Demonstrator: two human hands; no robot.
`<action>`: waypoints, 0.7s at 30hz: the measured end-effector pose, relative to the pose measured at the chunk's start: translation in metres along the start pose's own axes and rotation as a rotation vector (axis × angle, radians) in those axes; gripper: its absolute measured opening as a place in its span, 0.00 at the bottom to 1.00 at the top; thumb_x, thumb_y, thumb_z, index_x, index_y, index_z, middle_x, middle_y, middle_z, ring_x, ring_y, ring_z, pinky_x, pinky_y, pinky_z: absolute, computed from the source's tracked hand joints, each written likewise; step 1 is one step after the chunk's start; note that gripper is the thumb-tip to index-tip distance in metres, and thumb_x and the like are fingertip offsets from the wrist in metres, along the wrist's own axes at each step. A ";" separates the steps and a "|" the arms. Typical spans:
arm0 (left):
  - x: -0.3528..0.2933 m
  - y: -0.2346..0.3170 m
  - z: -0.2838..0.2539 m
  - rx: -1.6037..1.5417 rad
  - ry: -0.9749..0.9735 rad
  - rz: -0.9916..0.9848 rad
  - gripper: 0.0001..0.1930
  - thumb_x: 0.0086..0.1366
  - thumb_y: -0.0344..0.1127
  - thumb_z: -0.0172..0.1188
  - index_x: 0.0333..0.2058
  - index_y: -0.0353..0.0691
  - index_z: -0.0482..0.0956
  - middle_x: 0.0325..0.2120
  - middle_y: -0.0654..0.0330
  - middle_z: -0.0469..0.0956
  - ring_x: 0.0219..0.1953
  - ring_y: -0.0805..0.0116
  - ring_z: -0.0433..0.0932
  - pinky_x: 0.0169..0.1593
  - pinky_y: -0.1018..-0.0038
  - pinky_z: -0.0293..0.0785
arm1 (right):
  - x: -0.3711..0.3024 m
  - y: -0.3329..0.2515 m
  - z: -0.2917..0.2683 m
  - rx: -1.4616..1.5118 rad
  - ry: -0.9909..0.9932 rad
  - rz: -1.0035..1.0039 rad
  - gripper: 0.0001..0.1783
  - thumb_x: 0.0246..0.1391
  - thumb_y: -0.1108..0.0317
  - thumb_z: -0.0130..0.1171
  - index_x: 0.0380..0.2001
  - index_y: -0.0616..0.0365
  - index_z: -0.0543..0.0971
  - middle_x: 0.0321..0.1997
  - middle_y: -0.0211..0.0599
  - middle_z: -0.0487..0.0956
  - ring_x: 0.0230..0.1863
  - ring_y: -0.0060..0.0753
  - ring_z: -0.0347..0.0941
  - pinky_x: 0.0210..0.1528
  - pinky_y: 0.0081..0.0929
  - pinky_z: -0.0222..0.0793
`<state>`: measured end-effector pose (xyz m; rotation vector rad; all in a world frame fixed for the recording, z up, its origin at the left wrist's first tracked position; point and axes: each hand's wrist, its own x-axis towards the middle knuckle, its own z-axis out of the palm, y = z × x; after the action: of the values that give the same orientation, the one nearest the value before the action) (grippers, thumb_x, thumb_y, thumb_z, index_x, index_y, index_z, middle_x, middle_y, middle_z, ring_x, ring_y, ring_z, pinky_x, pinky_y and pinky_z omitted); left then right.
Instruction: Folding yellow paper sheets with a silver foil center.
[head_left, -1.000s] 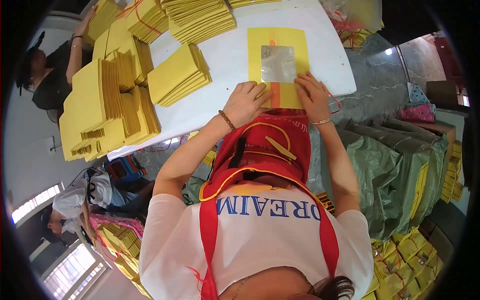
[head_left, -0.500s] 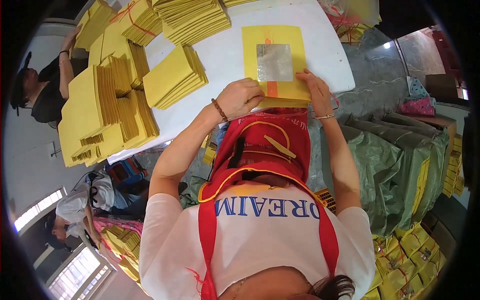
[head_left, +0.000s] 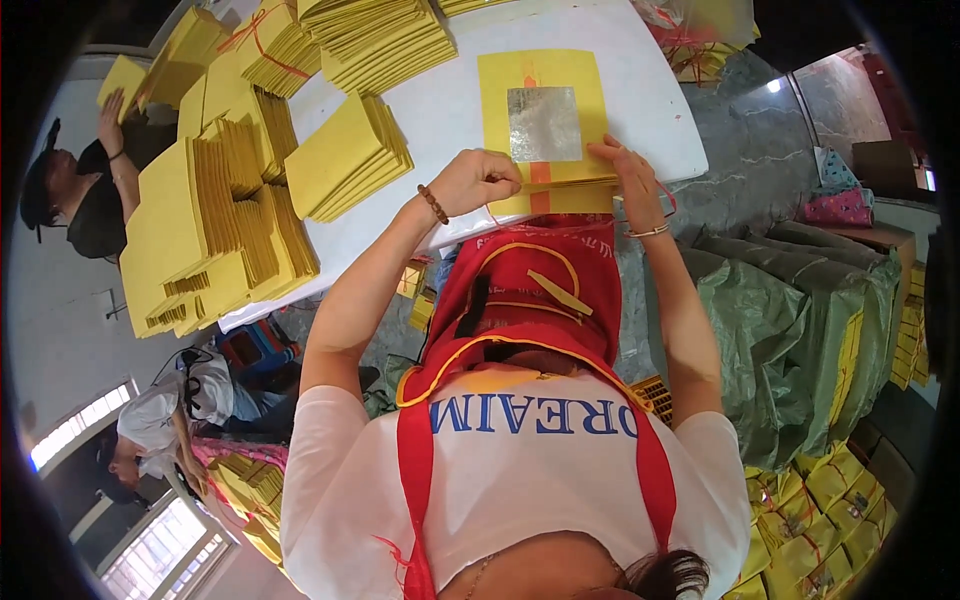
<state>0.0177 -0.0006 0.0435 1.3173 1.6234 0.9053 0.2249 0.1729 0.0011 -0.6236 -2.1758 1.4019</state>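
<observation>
A stack of yellow paper sheets (head_left: 495, 108) lies at the near edge of the white table, a silvery square plate (head_left: 544, 125) flat on top. An orange strip (head_left: 540, 176) shows in line above and below the plate. At the stack's near left side, my left hand (head_left: 472, 187) is closed with thumb and forefinger pinched; what it holds is hidden. My right hand (head_left: 636, 185) rests along the stack's near right side, fingers stretched out against the edge. Thin red string shows beside both hands. The near edge of the stack shows several layers.
Left of my hands lies a smaller yellow stack (head_left: 350, 155), with many more piled yellow stacks (head_left: 185, 220) beyond. Some are tied with red string. Green plastic-wrapped bundles (head_left: 770, 340) stand on the right. A person (head_left: 75, 190) handles yellow sheets at the far left; another sits lower left.
My left hand has risen slightly and drawn a little left, and more of the stack's near face with the orange strip shows. The right hand stays nearly still. The far-left person's hand has moved.
</observation>
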 end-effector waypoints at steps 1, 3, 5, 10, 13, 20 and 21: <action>0.000 0.000 -0.001 -0.021 -0.005 -0.035 0.06 0.55 0.31 0.58 0.28 0.34 0.78 0.22 0.60 0.77 0.25 0.75 0.73 0.31 0.76 0.69 | -0.002 -0.001 -0.001 0.056 -0.008 0.034 0.22 0.63 0.57 0.38 0.41 0.60 0.78 0.49 0.41 0.76 0.60 0.37 0.63 0.61 0.31 0.54; 0.001 -0.003 0.000 -0.082 0.002 -0.076 0.06 0.56 0.31 0.58 0.27 0.33 0.78 0.21 0.61 0.77 0.25 0.76 0.73 0.31 0.77 0.69 | -0.005 0.000 -0.003 0.112 -0.016 0.067 0.21 0.62 0.57 0.41 0.43 0.58 0.78 0.50 0.41 0.76 0.61 0.37 0.63 0.62 0.32 0.50; 0.001 -0.004 -0.001 -0.145 0.009 -0.115 0.06 0.56 0.31 0.58 0.27 0.33 0.78 0.21 0.62 0.77 0.24 0.76 0.72 0.30 0.78 0.69 | -0.008 0.005 -0.003 -0.206 -0.061 -0.070 0.17 0.57 0.58 0.49 0.46 0.53 0.77 0.52 0.36 0.75 0.63 0.35 0.60 0.64 0.36 0.43; -0.001 -0.003 0.001 -0.108 0.039 -0.062 0.07 0.57 0.33 0.59 0.27 0.34 0.78 0.23 0.61 0.77 0.26 0.77 0.72 0.30 0.79 0.68 | -0.007 0.006 -0.002 -0.260 -0.116 -0.102 0.17 0.51 0.64 0.58 0.46 0.50 0.76 0.51 0.29 0.77 0.65 0.34 0.58 0.64 0.36 0.38; -0.006 0.005 -0.007 -0.026 0.018 -0.051 0.10 0.56 0.37 0.62 0.34 0.38 0.79 0.34 0.57 0.77 0.38 0.70 0.73 0.40 0.75 0.69 | -0.005 0.010 0.000 -0.263 -0.068 -0.076 0.16 0.50 0.66 0.60 0.44 0.52 0.77 0.48 0.28 0.78 0.63 0.34 0.60 0.62 0.35 0.44; 0.000 -0.019 -0.007 0.650 0.283 0.296 0.17 0.57 0.33 0.58 0.47 0.49 0.75 0.50 0.57 0.71 0.55 0.53 0.63 0.56 0.62 0.61 | -0.001 0.028 0.005 -0.019 0.029 0.128 0.16 0.50 0.71 0.58 0.43 0.63 0.76 0.49 0.33 0.76 0.62 0.30 0.61 0.42 0.25 0.69; 0.000 -0.020 -0.008 0.648 0.286 0.296 0.17 0.57 0.33 0.58 0.47 0.49 0.75 0.50 0.57 0.71 0.55 0.53 0.63 0.56 0.62 0.61 | 0.000 0.026 0.004 -0.021 0.027 0.127 0.16 0.50 0.71 0.58 0.43 0.63 0.76 0.49 0.33 0.76 0.62 0.30 0.61 0.42 0.25 0.69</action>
<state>0.0030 -0.0048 0.0286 1.9820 2.0846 0.7892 0.2255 0.1797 -0.0243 -0.7959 -2.1653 1.4273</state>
